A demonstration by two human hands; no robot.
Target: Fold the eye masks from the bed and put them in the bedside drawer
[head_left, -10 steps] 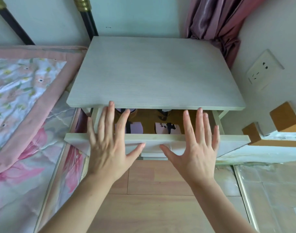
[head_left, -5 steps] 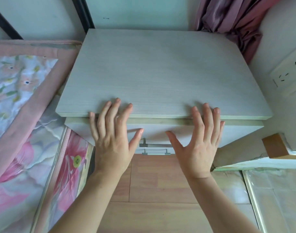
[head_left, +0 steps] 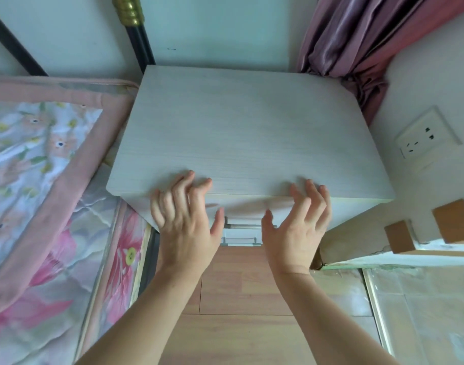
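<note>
Head view: bare wood floor (head_left: 241, 291) in front of the bedside cabinet (head_left: 241, 143) is free. Both hands sit at the cabinet's front edge, left hand (head_left: 186, 227) and right hand (head_left: 295, 233), fingers loosely curled, spread, gripping nothing, fingertips at the top lip. Top drawer (head_left: 241, 209) is flush under the overhanging top; its bar handle (head_left: 242, 226) shows between the thumbs. A second ago it stood open with eye masks visible inside; now shut, masks hidden. Bed quilt (head_left: 41, 180) butts the cabinet's left side. Curtain (head_left: 357, 43) hangs behind its right rear corner; wall socket (head_left: 427, 133) lies to its right.
</note>
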